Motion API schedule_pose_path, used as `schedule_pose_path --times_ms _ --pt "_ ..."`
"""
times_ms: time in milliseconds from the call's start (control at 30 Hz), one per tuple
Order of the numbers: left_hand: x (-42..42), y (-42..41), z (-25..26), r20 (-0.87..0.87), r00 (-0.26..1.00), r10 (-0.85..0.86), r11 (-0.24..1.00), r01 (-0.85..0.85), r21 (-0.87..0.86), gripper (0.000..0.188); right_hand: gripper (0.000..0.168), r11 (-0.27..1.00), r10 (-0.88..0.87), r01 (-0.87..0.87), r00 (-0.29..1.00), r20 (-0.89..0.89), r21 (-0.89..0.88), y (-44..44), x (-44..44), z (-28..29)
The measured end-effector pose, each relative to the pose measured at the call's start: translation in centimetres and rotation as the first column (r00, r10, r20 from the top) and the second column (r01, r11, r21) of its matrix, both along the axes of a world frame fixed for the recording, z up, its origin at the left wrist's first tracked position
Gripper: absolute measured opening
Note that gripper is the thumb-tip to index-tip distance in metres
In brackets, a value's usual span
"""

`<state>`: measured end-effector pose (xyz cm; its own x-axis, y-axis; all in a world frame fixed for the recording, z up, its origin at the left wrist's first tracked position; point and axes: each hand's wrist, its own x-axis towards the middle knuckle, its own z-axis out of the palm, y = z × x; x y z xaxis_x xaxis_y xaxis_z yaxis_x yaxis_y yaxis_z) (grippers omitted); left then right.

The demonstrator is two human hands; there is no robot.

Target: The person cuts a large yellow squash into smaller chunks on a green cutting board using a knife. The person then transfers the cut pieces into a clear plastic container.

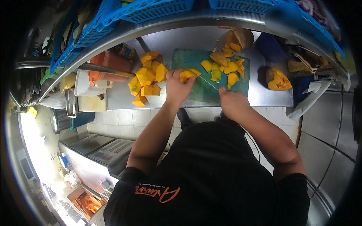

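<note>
On the green cutting board (195,93), my left hand (178,86) grips a piece of orange squash (186,75) with its seedy inside showing. My right hand (234,101) is closed around the handle of a kitchen knife (208,82), whose blade reaches to the right end of that piece. Strips of squash peel (232,67) lie scattered on the far right half of the board. Left of the board, several peeled squash chunks (146,76) sit in a heap on the steel table (118,99). A squash wedge (278,79) with seeds rests to the right of the board.
Blue plastic baskets (158,11) stand on a steel shelf (198,19) above the table's far side. An orange container (110,66) and a white container (87,84) are at left. Another squash portion (243,38) lies behind the board. A dark blue bowl (273,48) stands at far right.
</note>
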<state>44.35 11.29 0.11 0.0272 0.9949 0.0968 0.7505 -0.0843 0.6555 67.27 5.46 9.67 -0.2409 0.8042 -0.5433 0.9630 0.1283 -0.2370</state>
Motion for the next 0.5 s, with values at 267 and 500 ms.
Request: schedule_pose_path --times_ms 267,500 --pt "1.6 0.5 -0.1 -0.048 0.997 0.056 0.993 -0.051 0.106 0.053 0.032 0.999 -0.011 0.010 0.999 0.034 0.044 3.0 0.4 0.2" --pt "2.0 1.2 -0.1 -0.013 0.999 0.048 0.998 -0.047 0.040 0.054 0.029 0.996 0.032 -0.027 0.997 0.065 -0.080 4.1 -0.5 0.4"
